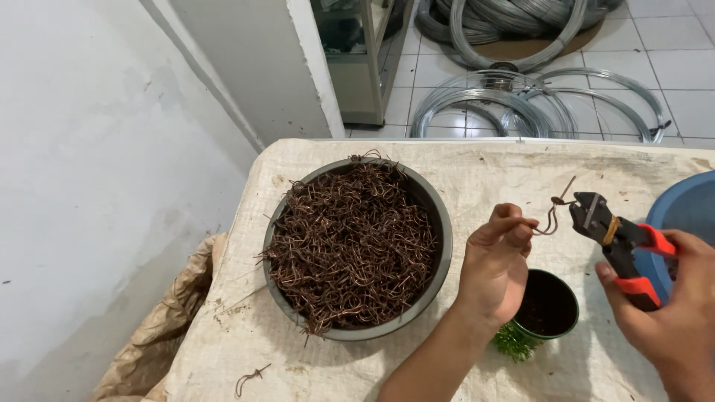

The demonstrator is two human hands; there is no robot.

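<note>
My left hand (495, 264) pinches a short bent piece of brown wire (553, 212) and holds it up above the table. My right hand (670, 309) grips a black cutter with red handles (614, 238). Its jaws sit right at the wire's twisted end. Left of my left hand stands a large dark bowl (445, 246) heaped with tangled brown wire pieces (350, 242). Under my left hand is a small green cup (570, 320) with a dark inside.
A beige cloth (477, 167) covers the table. A loose wire piece (252, 378) lies near the front left edge. A blue basin (689, 208) pokes in at the right. Coils of grey wire (521, 97) lie on the tiled floor behind. A crumpled sack (160, 335) hangs at the left.
</note>
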